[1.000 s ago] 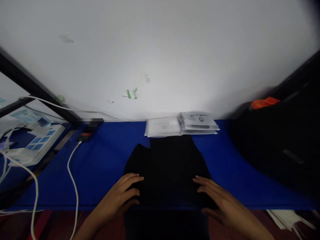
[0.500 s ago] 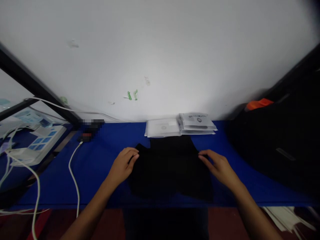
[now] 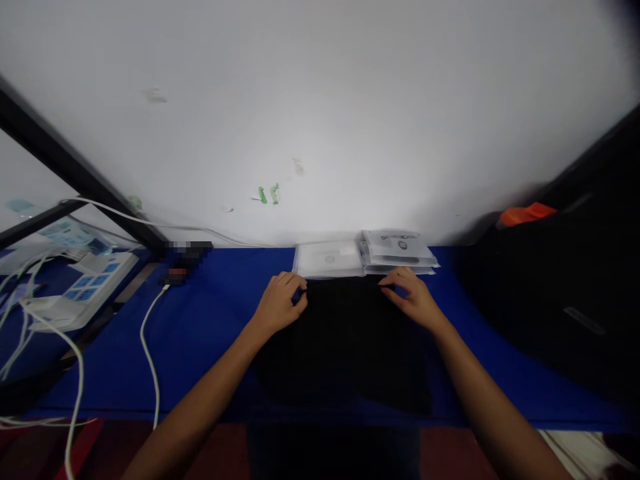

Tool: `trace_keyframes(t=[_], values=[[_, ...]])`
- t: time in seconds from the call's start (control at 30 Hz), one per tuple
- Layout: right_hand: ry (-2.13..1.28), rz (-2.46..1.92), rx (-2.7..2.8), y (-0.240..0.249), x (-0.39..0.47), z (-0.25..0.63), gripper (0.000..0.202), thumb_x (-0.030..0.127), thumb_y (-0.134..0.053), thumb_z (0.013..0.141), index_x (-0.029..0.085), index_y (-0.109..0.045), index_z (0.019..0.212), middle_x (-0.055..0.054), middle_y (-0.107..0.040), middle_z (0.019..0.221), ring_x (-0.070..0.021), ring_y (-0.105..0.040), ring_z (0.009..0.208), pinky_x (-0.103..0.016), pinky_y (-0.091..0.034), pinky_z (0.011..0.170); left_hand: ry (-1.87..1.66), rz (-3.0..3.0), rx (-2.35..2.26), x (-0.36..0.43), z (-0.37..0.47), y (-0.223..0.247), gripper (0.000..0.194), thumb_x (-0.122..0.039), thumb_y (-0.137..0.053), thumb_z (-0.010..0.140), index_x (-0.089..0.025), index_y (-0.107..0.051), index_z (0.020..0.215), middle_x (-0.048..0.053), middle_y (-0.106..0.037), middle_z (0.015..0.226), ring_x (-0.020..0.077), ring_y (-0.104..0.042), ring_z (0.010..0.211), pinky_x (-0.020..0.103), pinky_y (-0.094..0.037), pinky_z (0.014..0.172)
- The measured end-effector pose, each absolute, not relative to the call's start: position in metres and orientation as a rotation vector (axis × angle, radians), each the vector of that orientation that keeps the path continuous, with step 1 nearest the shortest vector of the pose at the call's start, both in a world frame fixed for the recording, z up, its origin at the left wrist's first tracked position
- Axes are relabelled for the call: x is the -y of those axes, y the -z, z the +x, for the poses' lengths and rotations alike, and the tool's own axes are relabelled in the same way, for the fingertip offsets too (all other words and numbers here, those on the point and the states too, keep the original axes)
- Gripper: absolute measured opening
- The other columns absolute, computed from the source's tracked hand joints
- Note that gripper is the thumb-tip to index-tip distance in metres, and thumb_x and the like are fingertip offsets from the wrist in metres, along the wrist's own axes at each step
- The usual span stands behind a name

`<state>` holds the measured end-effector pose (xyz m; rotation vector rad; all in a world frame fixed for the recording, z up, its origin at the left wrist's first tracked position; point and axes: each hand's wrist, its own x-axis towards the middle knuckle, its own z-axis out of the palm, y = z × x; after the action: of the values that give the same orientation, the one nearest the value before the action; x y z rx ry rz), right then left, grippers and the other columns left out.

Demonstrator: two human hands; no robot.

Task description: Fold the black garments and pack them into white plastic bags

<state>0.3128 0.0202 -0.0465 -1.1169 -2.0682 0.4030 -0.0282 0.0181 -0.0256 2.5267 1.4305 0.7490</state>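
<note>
A black garment (image 3: 345, 347), with the outline of shorts, lies spread on the blue table. Its narrower top edge faces the wall, and a shallow notch parts its lower edge. My left hand (image 3: 283, 300) pinches the upper left corner between thumb and fingers. At the upper right corner, my right hand (image 3: 413, 297) grips the cloth in the same way. Just beyond the top edge lie a flat white plastic pouch (image 3: 330, 259) and, to its right, a small stack of printed plastic pouches (image 3: 400, 248). Dark folds in the cloth are hard to make out.
A large black bag (image 3: 540, 313) with an orange item (image 3: 527, 214) on top fills the right side. At left, a white cable (image 3: 149, 340) runs from a dark device (image 3: 183, 263) over the blue table (image 3: 200, 333). Further left is a white-and-blue box (image 3: 95, 287) among cables.
Both hands have moved up toward the pouches and closer together, holding the garment's top corners. The raised, uneven upper part of the cloth now forms a straighter edge.
</note>
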Motion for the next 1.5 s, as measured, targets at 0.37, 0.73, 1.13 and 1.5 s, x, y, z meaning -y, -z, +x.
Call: trace_keyframes(t=[0.37, 0.73, 1.13, 1.5], values=[[-1.352, -0.948, 1.981, 0.038, -0.006, 0.321, 0.032, 0.043, -0.058, 0.093, 0.020, -0.065, 0.072, -0.002, -0.065, 0.073, -0.0185, -0.063, 0.076, -0.042, -0.046, 0.094, -0.856, 2.230, -1.402, 0.009, -0.077, 0.033, 0.016, -0.031, -0.058, 0.091, -0.021, -0.065, 0.102, 0.005, -0.068, 0.099, 0.0215, -0.063, 0.092, 0.037, -0.050, 0.086], [-1.107, -1.160, 1.951, 0.044, -0.007, 0.311, 0.031, 0.046, -0.059, 0.091, 0.020, -0.065, 0.074, -0.003, -0.065, 0.077, -0.0187, -0.060, 0.075, -0.034, -0.045, 0.073, -0.824, 2.235, -0.982, 0.013, -0.088, 0.013, 0.004, -0.020, -0.056, 0.085, -0.020, -0.059, 0.087, 0.008, -0.065, 0.109, 0.0213, -0.060, 0.101, 0.038, -0.048, 0.090], [-1.004, -1.148, 1.972, 0.046, -0.006, 0.306, 0.032, 0.046, -0.060, 0.091, 0.020, -0.063, 0.072, -0.003, -0.066, 0.077, -0.0177, -0.061, 0.073, -0.033, -0.048, 0.070, -0.420, 2.136, -1.480, 0.041, -0.104, 0.030, 0.034, -0.045, -0.072, 0.078, -0.022, -0.062, 0.101, 0.005, -0.061, 0.102, 0.0243, -0.058, 0.096, 0.038, -0.049, 0.085], [-0.874, -1.253, 1.919, 0.047, -0.007, 0.310, 0.034, 0.048, -0.057, 0.092, 0.020, -0.065, 0.074, -0.003, -0.068, 0.076, -0.0185, -0.063, 0.073, -0.032, -0.048, 0.070, -1.068, 1.534, -1.800, 0.019, -0.098, -0.012, 0.051, -0.050, -0.077, 0.070, -0.022, -0.056, 0.107, -0.001, -0.065, 0.079, 0.0175, -0.063, 0.067, 0.026, -0.048, 0.060]])
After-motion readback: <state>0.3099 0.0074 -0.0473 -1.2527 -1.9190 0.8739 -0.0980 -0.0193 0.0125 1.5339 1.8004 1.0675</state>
